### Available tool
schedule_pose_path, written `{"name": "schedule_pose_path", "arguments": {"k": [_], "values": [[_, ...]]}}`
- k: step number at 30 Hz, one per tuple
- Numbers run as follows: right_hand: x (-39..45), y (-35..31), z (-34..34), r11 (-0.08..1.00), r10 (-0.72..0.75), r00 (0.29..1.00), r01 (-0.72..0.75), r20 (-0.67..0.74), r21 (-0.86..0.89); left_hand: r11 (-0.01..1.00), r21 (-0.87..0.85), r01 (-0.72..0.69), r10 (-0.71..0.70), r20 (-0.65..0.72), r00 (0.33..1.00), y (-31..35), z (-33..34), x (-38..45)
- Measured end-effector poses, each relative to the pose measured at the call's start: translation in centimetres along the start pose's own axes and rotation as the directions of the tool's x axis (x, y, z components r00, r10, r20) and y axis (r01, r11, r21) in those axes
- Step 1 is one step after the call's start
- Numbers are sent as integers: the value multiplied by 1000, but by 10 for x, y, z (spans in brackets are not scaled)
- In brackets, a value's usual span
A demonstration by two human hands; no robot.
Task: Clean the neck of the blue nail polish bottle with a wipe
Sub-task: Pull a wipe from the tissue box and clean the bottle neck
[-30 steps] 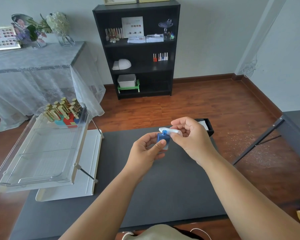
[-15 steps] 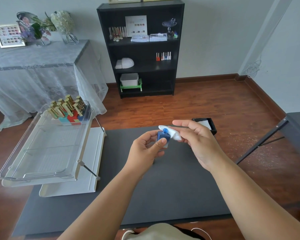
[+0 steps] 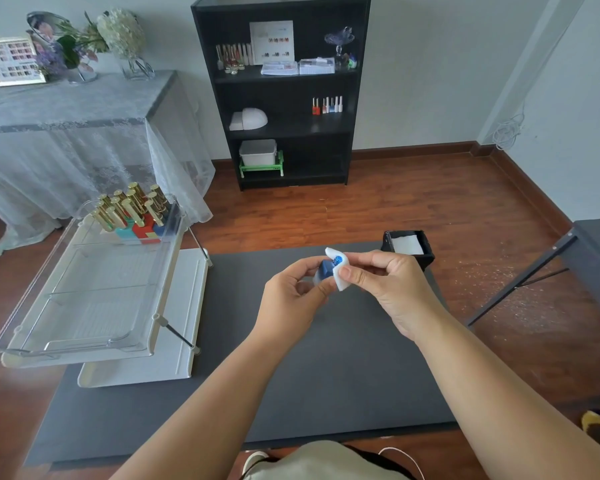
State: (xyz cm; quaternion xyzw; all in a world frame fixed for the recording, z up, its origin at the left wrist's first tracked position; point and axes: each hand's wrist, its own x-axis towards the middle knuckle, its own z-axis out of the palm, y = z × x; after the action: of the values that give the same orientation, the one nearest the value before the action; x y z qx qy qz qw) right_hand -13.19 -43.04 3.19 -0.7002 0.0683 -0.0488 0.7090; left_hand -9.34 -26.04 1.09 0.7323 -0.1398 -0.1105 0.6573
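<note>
The uncapped blue nail polish bottle (image 3: 325,269) is held above the dark table mat (image 3: 291,358), pinched between the thumb and fingers of my left hand (image 3: 293,299). Its threaded neck (image 3: 336,260) points up and toward the camera. A white wipe (image 3: 341,271) is folded around the right side of the neck, and my right hand (image 3: 388,285) pinches it between thumb and forefinger. The bottle's lower body is mostly hidden by my left fingers.
A clear two-tier tray rack (image 3: 94,282) at the left holds several gold-capped polish bottles (image 3: 132,209) at its far end. A small black box with white wipes (image 3: 407,245) sits at the mat's far right corner. A black shelf (image 3: 281,91) stands behind.
My right hand has drawn the wipe from over the top of the neck down around its right side. Both hands stay at about the same spot above the mat.
</note>
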Motion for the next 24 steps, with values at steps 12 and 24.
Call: {"name": "schedule_pose_path", "arguments": {"k": [12,24], "values": [[5,-12,-15,989,-55,975,83,217,-123,995,96,-9,-21,306,952,11,-23,10],[9,-29,-23,977,-71,891,154,448,-150,905,-213,368,-145,659,738,17,-28,14]]}}
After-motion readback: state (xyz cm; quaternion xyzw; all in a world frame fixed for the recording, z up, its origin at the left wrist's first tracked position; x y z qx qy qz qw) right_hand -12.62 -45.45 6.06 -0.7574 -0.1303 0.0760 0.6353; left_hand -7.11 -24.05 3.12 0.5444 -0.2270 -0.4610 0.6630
